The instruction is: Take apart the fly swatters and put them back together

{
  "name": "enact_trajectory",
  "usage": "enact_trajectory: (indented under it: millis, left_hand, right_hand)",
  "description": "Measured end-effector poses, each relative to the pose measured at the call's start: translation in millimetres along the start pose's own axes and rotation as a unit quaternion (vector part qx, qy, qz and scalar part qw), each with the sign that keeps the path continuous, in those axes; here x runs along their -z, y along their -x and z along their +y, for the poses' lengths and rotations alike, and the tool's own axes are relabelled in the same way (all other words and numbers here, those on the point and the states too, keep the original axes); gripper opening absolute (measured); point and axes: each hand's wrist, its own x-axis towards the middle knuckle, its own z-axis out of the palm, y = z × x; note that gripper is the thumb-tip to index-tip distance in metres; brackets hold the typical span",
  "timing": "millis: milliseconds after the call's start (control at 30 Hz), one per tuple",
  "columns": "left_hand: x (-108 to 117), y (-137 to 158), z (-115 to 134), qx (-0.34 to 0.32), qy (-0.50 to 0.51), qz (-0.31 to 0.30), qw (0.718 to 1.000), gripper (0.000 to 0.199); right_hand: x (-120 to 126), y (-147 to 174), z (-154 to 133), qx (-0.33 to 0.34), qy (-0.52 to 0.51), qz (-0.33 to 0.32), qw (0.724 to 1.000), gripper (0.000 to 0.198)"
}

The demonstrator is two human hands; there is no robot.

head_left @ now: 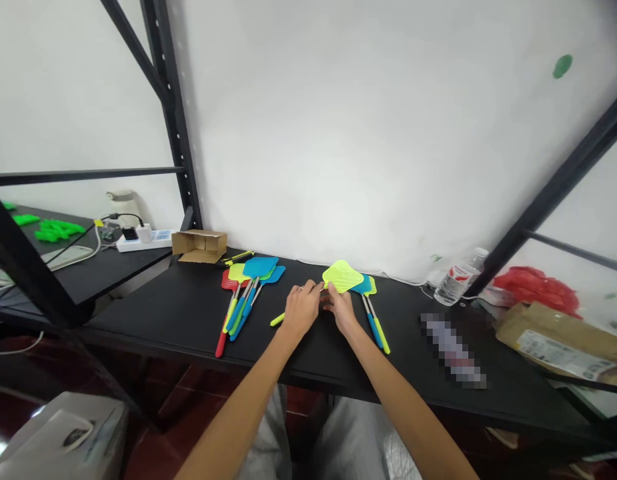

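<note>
In the head view, my left hand (303, 307) and my right hand (339, 308) are close together over the black table. Between them they grip a yellow-green fly swatter (343, 275) near where its head joins the shaft. Its handle end (277, 319) sticks out to the left of my left hand; most of the shaft is hidden by my fingers. Just right of my right hand lie a blue fly swatter (376, 331) and another yellow-green fly swatter (382, 335). To the left is a pile of several fly swatters in red, yellow, green and blue (261, 267).
An open cardboard box (200, 246) stands at the back left beside a black-and-yellow tool (238, 258). On the right are a water bottle (459, 277), a blurred-out item (454, 351), a brown parcel (558, 340) and a red bag (537, 290). Metal posts (173, 120) frame the table.
</note>
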Motion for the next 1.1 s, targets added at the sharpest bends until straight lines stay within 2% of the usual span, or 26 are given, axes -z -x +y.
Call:
enact_trajectory:
  millis: [100, 267, 533, 767, 1100]
  left_hand:
    - [-9, -3, 4, 0.027, 0.016, -0.008, 0.999, 0.037]
    - [-14, -2, 3, 0.06, 0.026, -0.019, 0.998, 0.038]
    - [-14, -3, 3, 0.042, 0.055, -0.025, 0.997, 0.039]
    - [-8, 2, -25, -0.022, 0.057, -0.039, 0.997, 0.04]
    - [1, 12, -53, -0.041, 0.032, -0.036, 0.998, 0.039]
  right_hand:
    - [0, -11, 4, 0.005, -0.074, 0.02, 0.997, 0.047]
    - [5, -12, 7, 0.019, -0.112, 0.019, 0.993, 0.038]
    - [7, -13, 10, 0.038, -0.146, 0.061, 0.987, 0.034]
    - [10, -15, 8, 0.046, -0.173, 0.085, 0.98, 0.029]
    - [22, -20, 1, 0.08, -0.196, 0.183, 0.96, 0.031]
